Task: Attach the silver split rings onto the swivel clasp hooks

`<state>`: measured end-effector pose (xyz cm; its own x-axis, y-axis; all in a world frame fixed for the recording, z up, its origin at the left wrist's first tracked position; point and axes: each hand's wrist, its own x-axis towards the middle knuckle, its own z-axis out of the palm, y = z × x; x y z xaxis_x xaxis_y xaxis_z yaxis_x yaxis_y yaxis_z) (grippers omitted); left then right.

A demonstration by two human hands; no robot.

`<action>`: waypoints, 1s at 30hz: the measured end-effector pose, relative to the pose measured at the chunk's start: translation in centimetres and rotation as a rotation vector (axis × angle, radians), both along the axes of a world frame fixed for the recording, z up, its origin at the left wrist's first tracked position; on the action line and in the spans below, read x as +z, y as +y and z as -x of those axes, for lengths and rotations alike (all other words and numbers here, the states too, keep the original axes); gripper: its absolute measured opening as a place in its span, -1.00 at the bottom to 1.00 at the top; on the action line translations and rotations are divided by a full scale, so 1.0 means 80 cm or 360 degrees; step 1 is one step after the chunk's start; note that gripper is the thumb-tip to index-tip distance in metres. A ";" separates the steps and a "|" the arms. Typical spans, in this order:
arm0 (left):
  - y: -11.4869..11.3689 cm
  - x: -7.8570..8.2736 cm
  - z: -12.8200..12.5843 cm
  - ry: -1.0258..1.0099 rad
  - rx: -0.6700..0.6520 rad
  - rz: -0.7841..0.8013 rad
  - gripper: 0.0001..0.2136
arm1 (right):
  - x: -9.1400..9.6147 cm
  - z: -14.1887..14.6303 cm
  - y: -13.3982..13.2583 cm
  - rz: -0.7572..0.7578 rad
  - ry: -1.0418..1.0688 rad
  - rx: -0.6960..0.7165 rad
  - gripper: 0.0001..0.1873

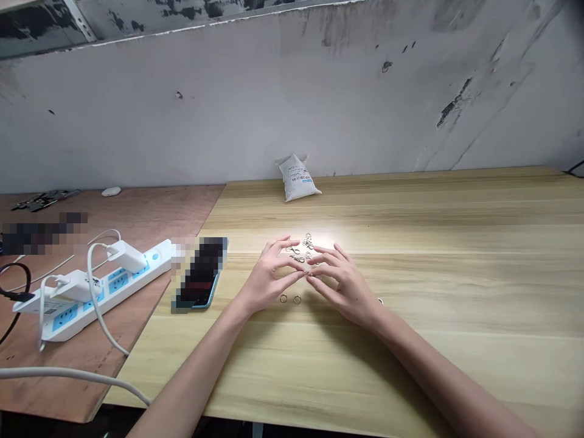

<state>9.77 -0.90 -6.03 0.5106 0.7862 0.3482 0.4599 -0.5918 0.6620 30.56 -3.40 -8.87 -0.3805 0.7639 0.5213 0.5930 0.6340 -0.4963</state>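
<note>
My left hand (268, 275) and my right hand (350, 287) meet over the wooden table. Their thumbs and index fingers pinch a small shiny metal piece (308, 273) between them; its exact shape is too small to make out. Just beyond the fingertips lie several metal clasps with rings (309, 242), some partly hidden by the fingers. Below my left hand, two loose metal rings (297, 299) lie side by side. Another small metal ring (380, 301) shows partly from behind my right wrist.
A phone (207, 274), partly pixelated, lies left of my hands. A white power strip (109, 286) with chargers and cables sits on the reddish board further left. Against the wall at the back rests a white printed packet (298, 178). The light wood table (456, 255) extends right.
</note>
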 end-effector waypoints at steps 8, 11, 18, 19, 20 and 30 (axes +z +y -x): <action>-0.001 -0.002 -0.002 0.0198 0.0085 -0.0219 -0.90 | 0.010 -0.001 -0.003 0.0165 0.0086 0.0047 -0.83; -0.003 -0.007 -0.008 0.0448 0.0098 -0.0436 -0.87 | 0.006 0.005 -0.003 0.0138 0.0028 -0.0022 -0.81; -0.007 -0.008 -0.011 0.0503 0.0111 -0.0465 -0.91 | 0.005 0.019 -0.005 -0.0028 -0.0242 -0.0179 -0.77; -0.006 -0.007 -0.010 0.0456 0.0121 -0.0421 -0.92 | 0.005 0.019 -0.005 -0.0027 -0.0231 -0.0183 -0.77; -0.006 -0.006 -0.009 0.0407 0.0131 -0.0379 -0.93 | 0.006 0.019 -0.005 -0.0020 -0.0215 -0.0177 -0.78; -0.004 -0.008 -0.007 0.0054 0.0069 0.0075 -0.89 | 0.007 0.012 -0.002 -0.0038 -0.0028 -0.0177 -0.87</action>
<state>10.36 -1.21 -6.64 0.4865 0.8230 0.2932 0.5072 -0.5394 0.6722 29.62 -3.59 -8.30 -0.3033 0.7892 0.5340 0.6686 0.5756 -0.4708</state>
